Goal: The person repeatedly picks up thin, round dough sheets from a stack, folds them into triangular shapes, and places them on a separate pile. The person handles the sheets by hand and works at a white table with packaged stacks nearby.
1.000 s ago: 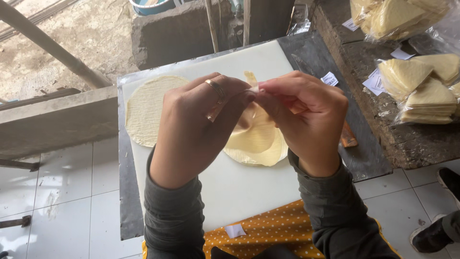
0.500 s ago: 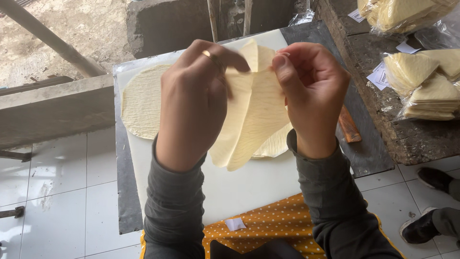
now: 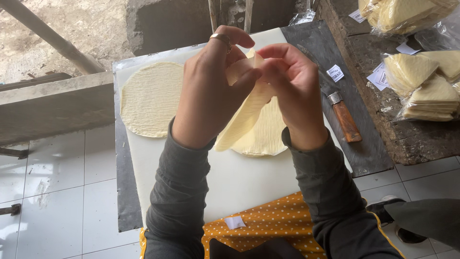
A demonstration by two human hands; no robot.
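folded pastry sheet [image 3: 242, 122] is being pinched at its top by both hands, left hand [image 3: 211, 91] and right hand [image 3: 294, 88], above the white surface [image 3: 239, 182].

White glazed floor tiles [image 3: 52, 192] with dark grout cover the ground under daylight. A rough concrete ledge [image 3: 52, 103] runs along the left, bare earth [image 3: 91, 29] lies beyond it, and a weathered wooden bench [image 3: 412, 139] stands at the right edge.
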